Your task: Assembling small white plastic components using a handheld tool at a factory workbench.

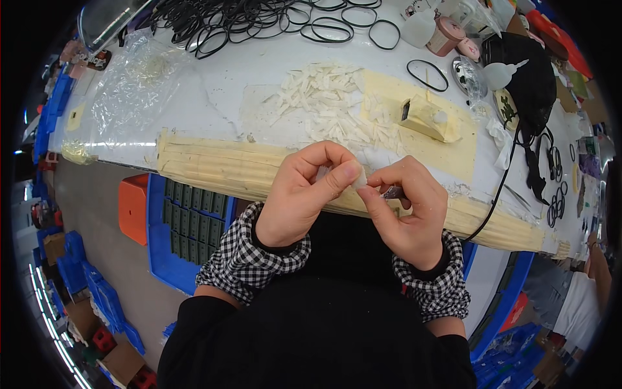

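Just over the table's near edge, my left hand [304, 191] pinches a small whitish piece [360, 181] between thumb and forefinger. The fingertips of my right hand [414, 211] meet the same piece from the other side. A short, dark, flat metal tool [392, 192], perhaps a blade, sits in the curled fingers of my right hand, mostly hidden. Beyond both hands lies a loose heap of thin whitish strips [321, 94]. To its right, a block wrapped in yellow tape [433, 120] rests on a yellow sheet [460, 159].
Yellow tape covers the table's front edge [220, 162]. Many black rubber rings [240, 23] lie at the back, a crumpled clear bag [139, 78] at left. A black cable [496, 211] hangs over the edge at right. Below stand a blue crate [157, 233] and an orange stool [133, 211].
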Action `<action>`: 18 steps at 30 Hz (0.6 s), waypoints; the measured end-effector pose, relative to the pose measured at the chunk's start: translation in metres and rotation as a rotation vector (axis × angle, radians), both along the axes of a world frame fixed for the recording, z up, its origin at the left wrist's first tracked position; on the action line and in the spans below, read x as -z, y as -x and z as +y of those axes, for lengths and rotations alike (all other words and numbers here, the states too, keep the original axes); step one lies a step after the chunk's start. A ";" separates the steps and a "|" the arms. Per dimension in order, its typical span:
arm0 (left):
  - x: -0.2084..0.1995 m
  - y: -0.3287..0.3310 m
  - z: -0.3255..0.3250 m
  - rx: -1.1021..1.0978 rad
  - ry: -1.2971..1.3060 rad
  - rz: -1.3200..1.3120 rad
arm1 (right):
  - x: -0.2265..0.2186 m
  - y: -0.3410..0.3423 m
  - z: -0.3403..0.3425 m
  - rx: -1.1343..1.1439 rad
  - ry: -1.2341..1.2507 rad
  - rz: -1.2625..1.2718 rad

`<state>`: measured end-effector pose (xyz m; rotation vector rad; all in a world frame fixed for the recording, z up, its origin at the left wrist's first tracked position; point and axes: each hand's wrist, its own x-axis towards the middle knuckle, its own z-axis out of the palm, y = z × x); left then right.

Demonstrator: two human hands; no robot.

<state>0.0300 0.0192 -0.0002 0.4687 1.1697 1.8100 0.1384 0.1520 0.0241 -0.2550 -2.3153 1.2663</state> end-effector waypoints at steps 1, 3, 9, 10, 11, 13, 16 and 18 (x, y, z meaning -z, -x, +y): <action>0.002 0.000 -0.001 0.006 -0.014 -0.037 | 0.000 0.000 -0.001 0.001 0.022 -0.004; 0.006 0.000 -0.003 0.018 -0.044 -0.112 | 0.001 0.000 0.000 0.052 0.003 0.012; -0.004 -0.006 0.012 -0.059 -0.066 -0.631 | 0.007 0.001 -0.005 0.018 -0.287 0.055; -0.004 -0.007 0.013 -0.060 -0.075 -0.641 | 0.009 0.001 -0.006 0.008 -0.328 0.053; -0.003 -0.007 0.013 -0.060 -0.084 -0.650 | 0.013 0.001 -0.006 0.010 -0.257 0.063; -0.002 -0.008 0.012 -0.041 -0.091 -0.622 | 0.013 0.003 -0.004 0.057 -0.217 0.099; 0.001 -0.005 0.007 0.017 -0.083 -0.508 | 0.000 0.001 -0.002 0.071 -0.198 0.018; 0.004 -0.003 0.005 0.056 -0.077 -0.434 | -0.003 0.001 -0.001 0.068 -0.220 -0.042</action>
